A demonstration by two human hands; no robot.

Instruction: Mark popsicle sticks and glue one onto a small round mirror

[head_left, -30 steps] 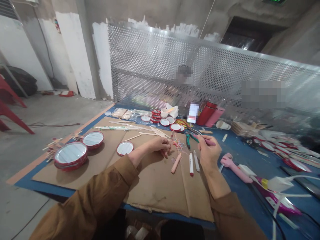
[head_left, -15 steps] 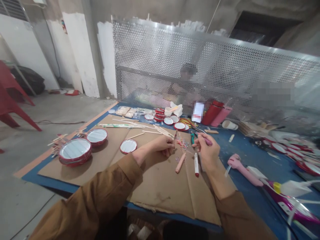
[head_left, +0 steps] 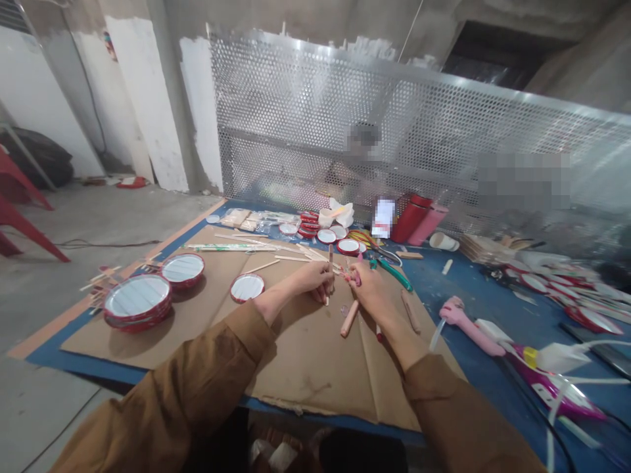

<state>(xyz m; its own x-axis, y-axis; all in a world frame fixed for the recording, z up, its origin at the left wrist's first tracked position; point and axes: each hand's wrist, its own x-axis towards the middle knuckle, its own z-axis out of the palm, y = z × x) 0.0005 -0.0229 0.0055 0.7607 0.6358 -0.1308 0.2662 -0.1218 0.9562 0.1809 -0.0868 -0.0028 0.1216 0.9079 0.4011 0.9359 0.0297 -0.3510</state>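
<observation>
My left hand (head_left: 315, 279) is closed around a flat wooden stick (head_left: 330, 255), held upright above the cardboard sheet (head_left: 305, 368). Close beside it, my right hand (head_left: 373, 288) grips a slim purple tool (head_left: 357, 278), whose exact kind I cannot make out. Its fingers are over a small heap of colourful bits (head_left: 344, 272), partly covered by the hand. Just below lies a short wooden dowel (head_left: 350, 319). A white marker with a red end (head_left: 379, 334) is mostly hidden under my right forearm. Teal-handled pliers (head_left: 394, 274) rest to the right of my right hand.
Stacked round red-rimmed drums (head_left: 137, 302) stand at the left, and a single one (head_left: 247, 287) lies near my left wrist. A pink glue gun (head_left: 470, 326) and a purple power strip (head_left: 557, 387) with cables are on the right. Bottles (head_left: 413, 217) stand at the back.
My right hand has moved left and down to the colourful bits, close to my left hand, uncovering the teal pliers and covering most of the marker. My left hand keeps its stick.
</observation>
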